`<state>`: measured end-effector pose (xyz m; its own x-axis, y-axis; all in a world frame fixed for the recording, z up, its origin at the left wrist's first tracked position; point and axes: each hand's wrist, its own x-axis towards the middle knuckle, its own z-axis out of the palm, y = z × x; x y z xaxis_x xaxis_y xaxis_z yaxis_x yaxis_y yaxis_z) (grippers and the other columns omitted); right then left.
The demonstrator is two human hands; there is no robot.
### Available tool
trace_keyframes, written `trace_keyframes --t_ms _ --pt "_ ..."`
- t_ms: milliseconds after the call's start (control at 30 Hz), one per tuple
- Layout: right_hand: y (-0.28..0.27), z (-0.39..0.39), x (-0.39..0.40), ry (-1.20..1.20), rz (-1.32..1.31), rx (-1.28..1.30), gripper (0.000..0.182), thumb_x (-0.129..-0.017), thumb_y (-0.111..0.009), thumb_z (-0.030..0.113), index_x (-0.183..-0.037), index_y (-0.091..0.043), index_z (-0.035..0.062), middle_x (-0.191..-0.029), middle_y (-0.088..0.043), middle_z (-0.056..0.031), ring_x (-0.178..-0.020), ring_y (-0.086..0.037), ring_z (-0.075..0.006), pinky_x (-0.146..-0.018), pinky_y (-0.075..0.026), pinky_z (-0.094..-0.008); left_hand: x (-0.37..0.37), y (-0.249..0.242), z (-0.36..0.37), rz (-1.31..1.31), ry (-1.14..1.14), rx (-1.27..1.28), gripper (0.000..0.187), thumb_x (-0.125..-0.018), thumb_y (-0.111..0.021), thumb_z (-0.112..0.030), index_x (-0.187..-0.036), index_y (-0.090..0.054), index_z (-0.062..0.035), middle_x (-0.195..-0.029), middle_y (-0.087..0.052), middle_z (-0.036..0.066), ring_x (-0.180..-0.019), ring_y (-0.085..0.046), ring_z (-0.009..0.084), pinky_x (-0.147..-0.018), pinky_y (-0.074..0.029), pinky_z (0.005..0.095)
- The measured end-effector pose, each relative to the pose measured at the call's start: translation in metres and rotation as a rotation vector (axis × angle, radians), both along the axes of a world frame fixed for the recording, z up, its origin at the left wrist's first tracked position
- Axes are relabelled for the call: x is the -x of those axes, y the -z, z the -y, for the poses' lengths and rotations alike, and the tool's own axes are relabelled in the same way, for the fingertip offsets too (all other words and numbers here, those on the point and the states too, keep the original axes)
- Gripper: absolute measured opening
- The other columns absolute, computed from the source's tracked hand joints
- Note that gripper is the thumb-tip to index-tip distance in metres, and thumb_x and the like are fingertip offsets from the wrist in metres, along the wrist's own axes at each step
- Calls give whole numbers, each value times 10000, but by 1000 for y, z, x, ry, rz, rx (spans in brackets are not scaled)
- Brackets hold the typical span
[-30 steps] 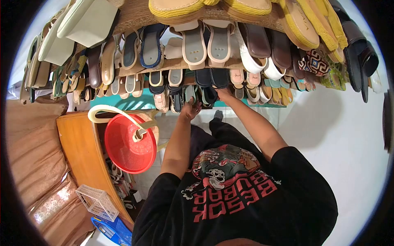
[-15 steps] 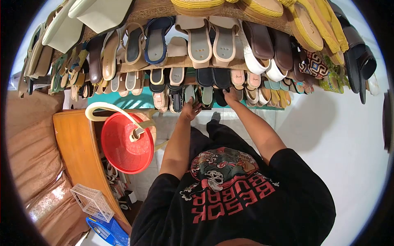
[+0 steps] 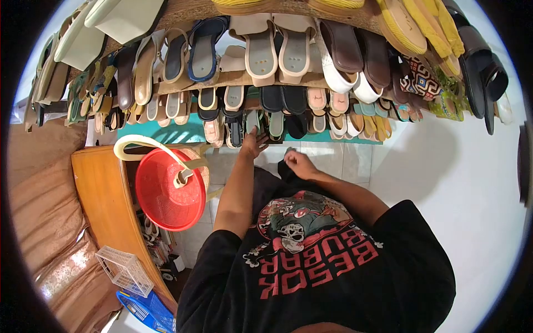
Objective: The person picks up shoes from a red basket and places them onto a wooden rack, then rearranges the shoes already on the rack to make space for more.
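Red basket (image 3: 164, 191) beside left hand (image 3: 253, 144), fingers spread at sandals (image 3: 265, 123); right hand (image 3: 298, 164) fisted

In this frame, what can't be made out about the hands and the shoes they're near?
- Left hand, head view: fingertips reach among the dark sandals; which one they touch is too small to tell.
- Right hand: curled, palm turned away; whether it holds anything is hidden.
- Yellow shoes: cut off by the top edge.
- Legs and feet: hidden by the person's torso.
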<state>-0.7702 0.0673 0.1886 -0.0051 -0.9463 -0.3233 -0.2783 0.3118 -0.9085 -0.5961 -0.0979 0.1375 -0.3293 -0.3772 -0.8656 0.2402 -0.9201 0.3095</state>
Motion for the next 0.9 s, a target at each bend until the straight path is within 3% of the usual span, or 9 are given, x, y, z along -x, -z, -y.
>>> trace_keyframes --t_ms 67,133,300,367,500,633,733,833,900 --pt "33 -21 3 -48 -8 -7 58 -868 -607 27 -926 -604 24 -741 -591 -48 -694 -555 -143 -652 -459 -295 2 -5 0 8 6 24 617 -1019 -427 -405 -1531 -160 -189 -1437 -423 164 -1291 -460 315 -1075 -330 555" --pt "47 -30 11 -191 -7 -126 97 -867 -603 51 -960 -624 30 -791 -636 -50 -744 -600 -153 -701 -483 -302 2 -8 -3 22 0 41 608 -1027 -412 -387 -1533 -145 -181 -1434 -426 170 -1283 -470 319 -1075 -334 551" --pt "66 -11 49 -139 -58 -181 172 -872 -598 104 -1030 -616 37 -865 -656 -76 -794 -623 -175 -738 -497 -306 -4 -6 -9 49 27 72 533 -1037 -398 -321 -1489 -166 -159 -1416 -469 145 -1241 -515 302 -1030 -366 550" --pt "58 -3 60 -51 126 -527 229 -886 -612 165 -1086 -591 56 -916 -617 -45 -731 -575 -156 -616 -485 -308 -2 -13 -10 110 24 135 517 -1037 -410 -282 -1485 -175 -174 -1313 -553 125 -1191 -550 297 -1014 -383 541" --pt "91 -11 70 -96 131 -432 256 -894 -611 206 -1111 -580 72 -925 -596 -31 -658 -544 -136 -537 -459 -299 -3 6 -9 166 -18 126 570 -1028 -434 -224 -1519 -145 -236 -1070 -653 67 -1018 -618 250 -939 -425 498" --pt "64 -4 45 -188 180 -662 270 -894 -619 221 -1121 -584 79 -929 -603 -26 -621 -538 -127 -509 -443 -289 -7 1 -8 201 -7 150 619 -1002 -471 -191 -1527 -146 -241 -1047 -666 61 -942 -634 229 -885 -450 475" --pt "65 -6 19 -148 204 -612 279 -893 -625 224 -1131 -588 82 -951 -615 -28 -617 -539 -128 -508 -443 -286 -15 -5 -10 175 85 241 637 -965 -487 -140 -1520 -192 -239 -1018 -671 54 -906 -645 221 -841 -466 458" --pt "78 5 -2 -127 211 -546 296 -894 -628 235 -1146 -592 84 -989 -633 -36 -623 -553 -137 -510 -453 -292 -21 -25 -9 230 216 228 450 -913 -497 -113 -1359 -450 -158 -1020 -676 46 -900 -649 216 -790 -463 431" --pt "78 13 -16 -65 219 -632 301 -908 -619 253 -1149 -592 76 -979 -641 -52 -667 -601 -158 -513 -470 -302 -31 -32 -9 258 299 284 424 -915 -589 -231 -1315 -480 -147 -1028 -683 45 -899 -652 234 -779 -455 455"
